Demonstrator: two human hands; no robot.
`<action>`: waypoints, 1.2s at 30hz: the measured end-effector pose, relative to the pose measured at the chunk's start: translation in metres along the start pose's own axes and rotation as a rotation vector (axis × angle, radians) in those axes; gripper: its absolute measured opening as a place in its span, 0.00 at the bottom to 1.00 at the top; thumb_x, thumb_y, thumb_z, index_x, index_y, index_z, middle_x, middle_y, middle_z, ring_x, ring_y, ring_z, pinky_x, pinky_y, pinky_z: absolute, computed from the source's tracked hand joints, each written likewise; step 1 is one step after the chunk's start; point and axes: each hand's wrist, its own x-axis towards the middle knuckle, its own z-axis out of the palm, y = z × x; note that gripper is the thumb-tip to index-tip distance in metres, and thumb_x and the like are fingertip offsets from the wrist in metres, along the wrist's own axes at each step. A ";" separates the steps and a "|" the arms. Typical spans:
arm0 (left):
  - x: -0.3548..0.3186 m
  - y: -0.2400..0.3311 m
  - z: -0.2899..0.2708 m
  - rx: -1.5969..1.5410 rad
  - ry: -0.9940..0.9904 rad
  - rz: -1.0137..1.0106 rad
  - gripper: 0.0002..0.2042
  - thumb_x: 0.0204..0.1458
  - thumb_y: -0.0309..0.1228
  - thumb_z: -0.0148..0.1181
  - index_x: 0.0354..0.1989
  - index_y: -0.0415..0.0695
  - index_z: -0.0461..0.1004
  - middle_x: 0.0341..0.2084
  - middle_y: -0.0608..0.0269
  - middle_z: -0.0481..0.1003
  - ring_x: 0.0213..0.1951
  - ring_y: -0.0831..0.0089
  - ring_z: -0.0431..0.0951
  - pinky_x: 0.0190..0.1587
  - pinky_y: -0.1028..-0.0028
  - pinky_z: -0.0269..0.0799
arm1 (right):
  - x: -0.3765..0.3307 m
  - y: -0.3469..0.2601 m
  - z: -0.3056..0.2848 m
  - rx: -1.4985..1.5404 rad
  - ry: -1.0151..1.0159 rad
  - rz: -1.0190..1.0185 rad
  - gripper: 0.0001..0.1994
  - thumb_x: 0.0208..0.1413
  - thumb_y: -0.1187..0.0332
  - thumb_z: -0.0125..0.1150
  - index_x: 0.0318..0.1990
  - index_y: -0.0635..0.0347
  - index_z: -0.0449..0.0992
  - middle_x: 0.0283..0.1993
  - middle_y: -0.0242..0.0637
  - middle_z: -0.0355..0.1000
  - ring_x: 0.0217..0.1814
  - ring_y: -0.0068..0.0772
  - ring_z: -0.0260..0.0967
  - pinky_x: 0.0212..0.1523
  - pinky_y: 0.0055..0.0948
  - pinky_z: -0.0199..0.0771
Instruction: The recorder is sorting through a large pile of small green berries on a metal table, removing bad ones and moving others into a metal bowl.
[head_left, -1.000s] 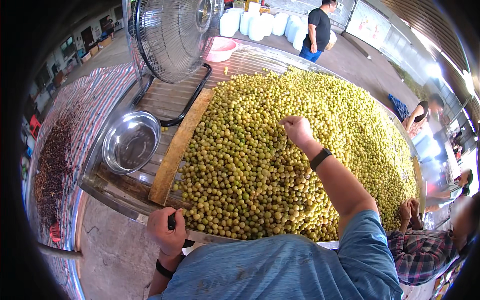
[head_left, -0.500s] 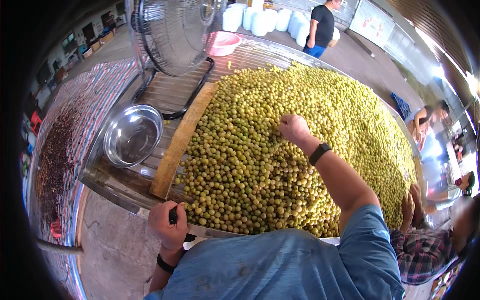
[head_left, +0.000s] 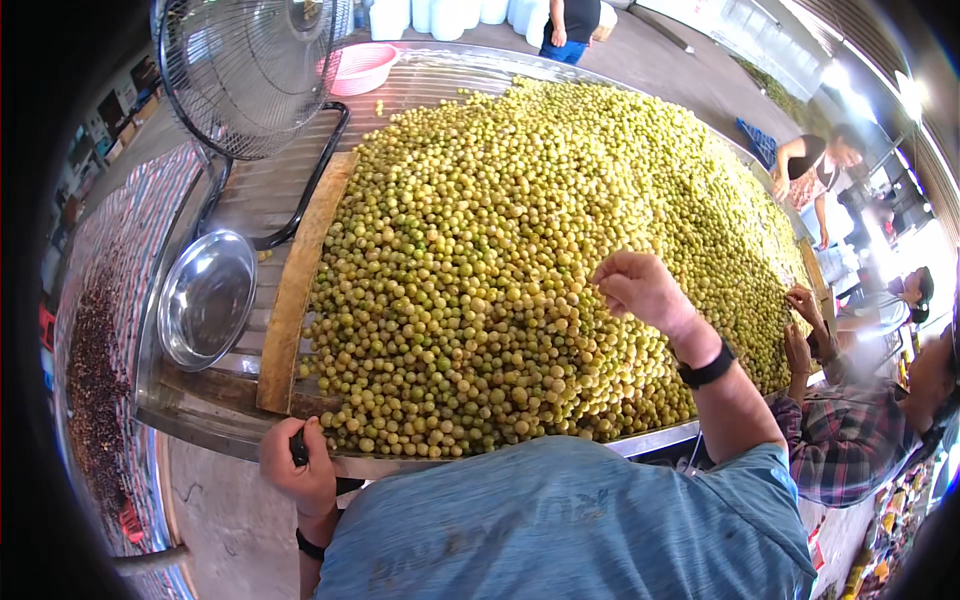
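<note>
A broad heap of small round yellow-green fruits (head_left: 470, 270) covers most of the metal table (head_left: 655, 439) in front of me. Just above the fruit, my right hand (head_left: 645, 290) is closed with its fingers curled in toward the thumb; whatever they may hold is hidden. At the table's near left edge, my left hand (head_left: 296, 478) wraps round a small black object (head_left: 299, 447), whose full shape is covered by the fingers. A wooden board (head_left: 306, 285) bounds the heap on its left side.
Left of the board are a steel bowl (head_left: 207, 300) and a large fan (head_left: 250, 80); a pink basket (head_left: 364, 70) sits behind. A co-worker in plaid (head_left: 845, 440) works the heap's right edge. Another person (head_left: 808, 165) stands farther back. Striped sheeting (head_left: 145, 220) lies on the left.
My right hand has drawn back toward me and to the right over the fruit, its fist loosening into a curled pinch. The view has shifted; my left hand still grips the black object.
</note>
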 end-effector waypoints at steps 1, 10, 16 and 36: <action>0.000 0.000 0.000 0.010 0.006 0.010 0.05 0.50 0.19 0.66 0.31 0.40 0.75 0.25 0.56 0.76 0.28 0.57 0.76 0.33 0.64 0.70 | -0.009 0.002 0.002 -0.058 0.023 -0.013 0.09 0.60 0.75 0.51 0.39 0.65 0.80 0.28 0.33 0.75 0.26 0.20 0.73 0.26 0.23 0.77; -0.004 -0.007 -0.002 0.071 0.001 0.000 0.05 0.51 0.20 0.66 0.31 0.39 0.75 0.25 0.54 0.75 0.28 0.56 0.75 0.32 0.63 0.69 | -0.054 0.010 0.039 -0.304 -0.233 -0.508 0.09 0.53 0.70 0.67 0.42 0.54 0.83 0.36 0.35 0.79 0.34 0.30 0.77 0.37 0.30 0.81; -0.002 -0.002 -0.001 0.072 0.004 0.004 0.04 0.51 0.20 0.65 0.31 0.38 0.74 0.24 0.55 0.73 0.27 0.56 0.73 0.31 0.64 0.67 | 0.005 0.017 0.060 -0.819 -0.315 -0.389 0.27 0.63 0.51 0.58 0.69 0.39 0.66 0.61 0.31 0.69 0.52 0.32 0.64 0.53 0.33 0.70; -0.005 -0.005 -0.002 0.145 -0.050 -0.045 0.03 0.55 0.20 0.62 0.32 0.37 0.74 0.26 0.55 0.74 0.28 0.58 0.74 0.31 0.63 0.68 | 0.153 0.058 -0.093 -0.677 0.511 -0.087 0.14 0.53 0.57 0.62 0.29 0.59 0.82 0.31 0.46 0.79 0.33 0.49 0.77 0.41 0.43 0.78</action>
